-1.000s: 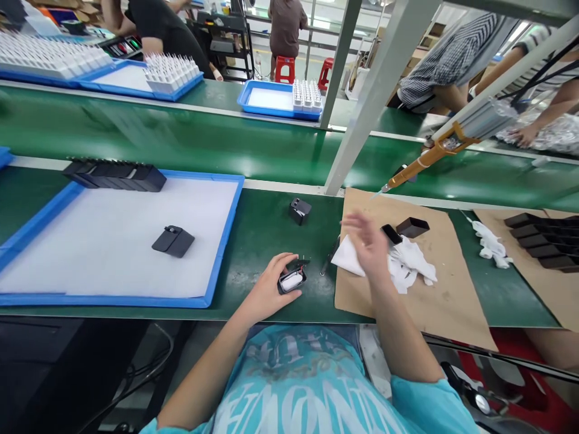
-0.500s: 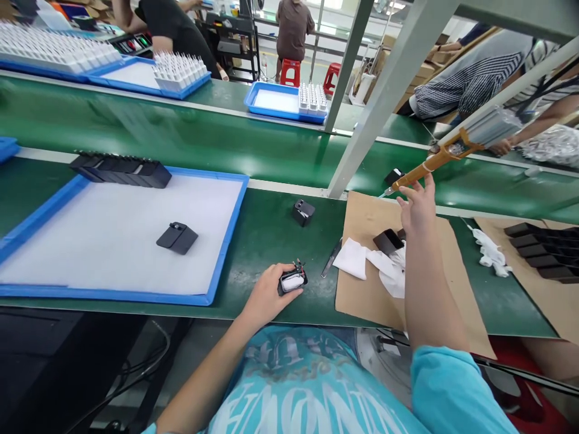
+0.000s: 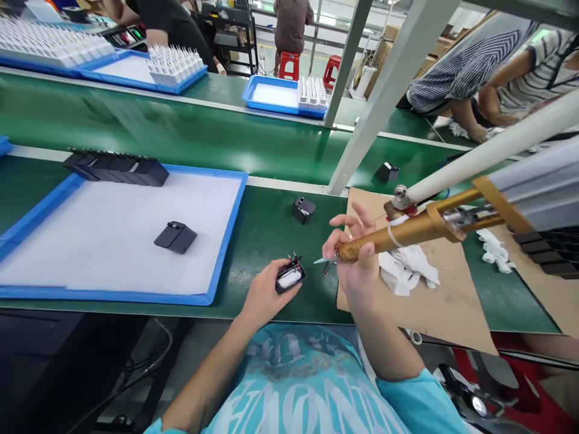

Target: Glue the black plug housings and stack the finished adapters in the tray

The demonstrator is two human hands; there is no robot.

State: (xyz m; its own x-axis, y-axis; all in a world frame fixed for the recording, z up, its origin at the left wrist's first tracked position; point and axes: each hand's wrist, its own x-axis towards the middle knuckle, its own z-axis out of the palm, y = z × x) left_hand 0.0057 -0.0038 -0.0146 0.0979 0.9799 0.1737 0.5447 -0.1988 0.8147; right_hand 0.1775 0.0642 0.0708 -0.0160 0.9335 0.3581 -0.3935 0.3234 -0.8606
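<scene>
My left hand grips a small black plastic case over the bench. The case is open at the top, with a white block inside and thin red and black wires sticking out. My right hand is closed around the front of a gold-coloured glue dispensing gun. Its pale blue nozzle points left, a short way right of the case and apart from it. Partly hidden under the gun's front, a pair of dark tweezers lies on the bench.
A blue-rimmed tray on the left bears one black case and a row of others. Another case stands mid-bench. White cloths lie on brown cardboard. A slanting metal post rises behind. Co-workers are across the bench.
My right hand has brought the dispensing gun down and left, from above the cardboard to beside the case. My left hand has stayed nearly in place, still holding the case.
</scene>
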